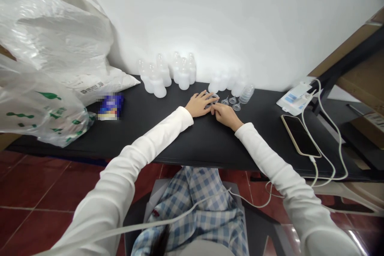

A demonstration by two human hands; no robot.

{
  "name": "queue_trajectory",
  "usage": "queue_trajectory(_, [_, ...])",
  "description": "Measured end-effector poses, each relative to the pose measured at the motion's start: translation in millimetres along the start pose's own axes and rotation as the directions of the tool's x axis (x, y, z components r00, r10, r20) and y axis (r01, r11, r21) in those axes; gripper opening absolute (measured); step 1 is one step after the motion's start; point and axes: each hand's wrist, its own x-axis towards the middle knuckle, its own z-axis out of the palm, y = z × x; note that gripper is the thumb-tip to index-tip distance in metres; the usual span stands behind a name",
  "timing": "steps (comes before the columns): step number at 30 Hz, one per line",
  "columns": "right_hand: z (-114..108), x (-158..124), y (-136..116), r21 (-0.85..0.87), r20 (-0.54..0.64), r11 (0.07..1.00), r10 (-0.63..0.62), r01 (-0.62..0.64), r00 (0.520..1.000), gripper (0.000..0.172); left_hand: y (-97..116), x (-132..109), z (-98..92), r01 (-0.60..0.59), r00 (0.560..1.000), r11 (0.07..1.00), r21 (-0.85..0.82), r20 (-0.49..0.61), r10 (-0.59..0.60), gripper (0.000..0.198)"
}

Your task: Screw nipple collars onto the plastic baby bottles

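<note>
My left hand (200,104) lies low over the black table with its fingers stretched out and spread. Under and beside its fingertips shows a clear round plastic piece (214,98). My right hand (225,114) is closed, its thumb and finger pinched together close to the left fingers; what they hold is too small to make out. Just right of the hands lie several clear thin-stemmed plastic pieces (237,107), next to a stack of clear domed caps (247,93). Behind the hands stand small white bottles without visible domes (214,84).
Several white bottles with clear domed tops (157,85) stand near the wall, with another cluster (183,78) beside them. Plastic bags (54,72) and a blue packet (111,106) are at left. At right lie a phone (301,136) with a cable and a white packet (294,98).
</note>
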Motion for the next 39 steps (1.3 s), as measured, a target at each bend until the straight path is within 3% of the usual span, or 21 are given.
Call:
queue_trajectory(3, [2,1,2,0.048,0.014,0.998,0.047,-0.047,0.999,0.023,0,-6,-1.4,0.044,0.999,0.999,0.001,0.003,-0.044,0.051])
queue_trajectory(12, [1,1,0,0.112,0.062,0.993,0.020,-0.027,0.998,0.022,-14,-47,-18.7,0.245,0.969,0.968,0.064,-0.032,-0.243,0.050])
queue_trajectory(20, [1,1,3,0.107,0.085,0.993,0.036,-0.045,0.996,0.021,-30,-77,-29.0,0.510,0.851,0.856,0.082,-0.190,-0.489,0.047])
queue_trajectory(26, [3,1,5,0.105,0.070,0.994,0.030,-0.038,0.997,0.021,-23,-73,-31.6,0.523,0.797,0.852,-0.019,-0.344,-0.497,0.037])
queue_trajectory(28, [3,1,5,0.103,0.065,0.994,0.026,-0.033,0.998,0.021,-26,-69,-39.5,0.514,0.743,0.853,-0.095,-0.448,-0.497,0.038])
queue_trajectory(29, [3,1,5,0.101,0.063,0.994,0.025,-0.032,0.998,0.021,-28,-68,-44.5,0.522,0.694,0.842,-0.139,-0.505,-0.514,0.042])
queue_trajectory(32, [2,1,5,0.093,0.070,0.995,0.029,-0.036,0.997,0.021,-44,-64,-57.5,0.606,0.455,0.737,-0.300,-0.629,-0.630,0.059])
queue_trajectory(34, [2,2,4,0.090,0.077,0.995,0.037,-0.044,0.996,0.021,-58,-62,-60.7,0.644,0.337,0.659,-0.388,-0.629,-0.700,0.067])
queue_trajectory(37, [2,2,4,0.094,0.084,0.994,0.046,-0.054,0.995,0.020,-78,-61,-55.2,0.660,0.252,0.582,-0.475,-0.590,-0.767,0.072])
queue_trajectory(39, [2,2,4,0.095,0.084,0.994,0.046,-0.054,0.995,0.020,-89,-61,-47.5,0.638,0.250,0.583,-0.503,-0.582,-0.774,0.063])
